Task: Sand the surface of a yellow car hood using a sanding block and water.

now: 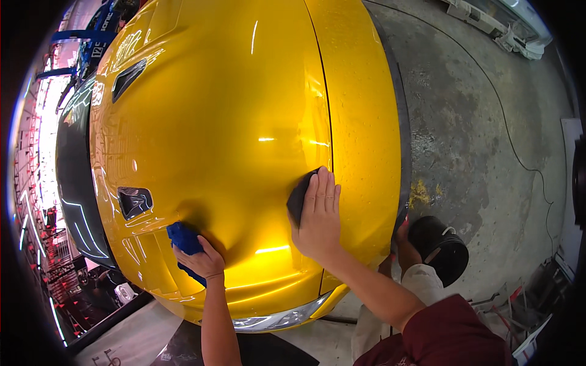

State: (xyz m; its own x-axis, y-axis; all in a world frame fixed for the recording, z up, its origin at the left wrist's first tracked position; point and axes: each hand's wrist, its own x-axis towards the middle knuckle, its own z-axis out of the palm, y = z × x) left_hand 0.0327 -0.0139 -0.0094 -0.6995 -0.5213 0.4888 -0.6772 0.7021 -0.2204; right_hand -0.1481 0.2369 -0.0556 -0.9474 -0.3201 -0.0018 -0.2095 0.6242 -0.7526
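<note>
The yellow hood (213, 122) fills the middle of the head view, spreading from twelve down toward six o'clock; the left hand (205, 262) lies over its lower part, at about half past seven, on a blue cloth (183, 235) that bunches out past the fingers; these bend over the cloth and the thumb stands apart, the fabric clamped between; the right hand (318, 221) lies just off centre toward half past four, over a dark pad (299, 199) that shows along its nine-o'clock side; its fingers are straight, nearly together and pointing to twelve, the thumb mostly hidden, so whether they clamp the pad I cannot tell; the fingertips lie at the seam (329, 122), with the fender (366, 122) on its three-o'clock side; two vents (135, 203) sit at nine and ten, the windshield (74, 165) beyond; a headlight (274, 318) lies at six; a black bucket (442, 259) stands at four on the grey floor (470, 146); a cable (504, 119) curves from one past three.
</note>
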